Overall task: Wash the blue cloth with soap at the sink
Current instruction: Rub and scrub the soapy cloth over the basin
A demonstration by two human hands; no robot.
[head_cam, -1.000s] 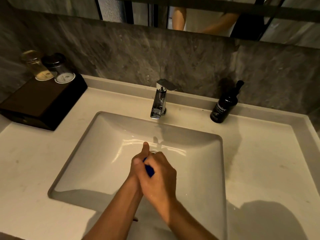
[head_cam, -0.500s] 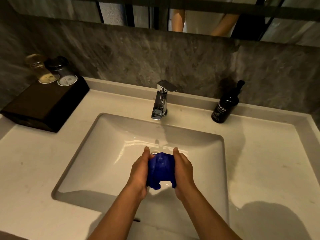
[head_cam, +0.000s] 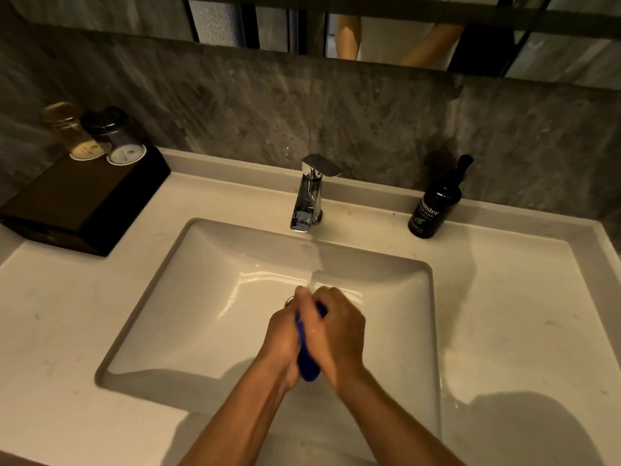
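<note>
Pale stone table [head_cam: 67, 331]; grey marbled wall [head_cam: 252, 105] behind it; mirror [head_cam: 403, 28] above wall; dark wooden box [head_cam: 77, 206] at table's left rear; light dim, warm.

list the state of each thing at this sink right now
blue cloth: bunched, squeezed between both hands over the basin
left hand: grip on the cloth
right hand: grip on the cloth
faucet: running, thin stream falling onto the hands
soap bottle: upright on the counter, untouched
two glasses: upside down on the dark box
</note>
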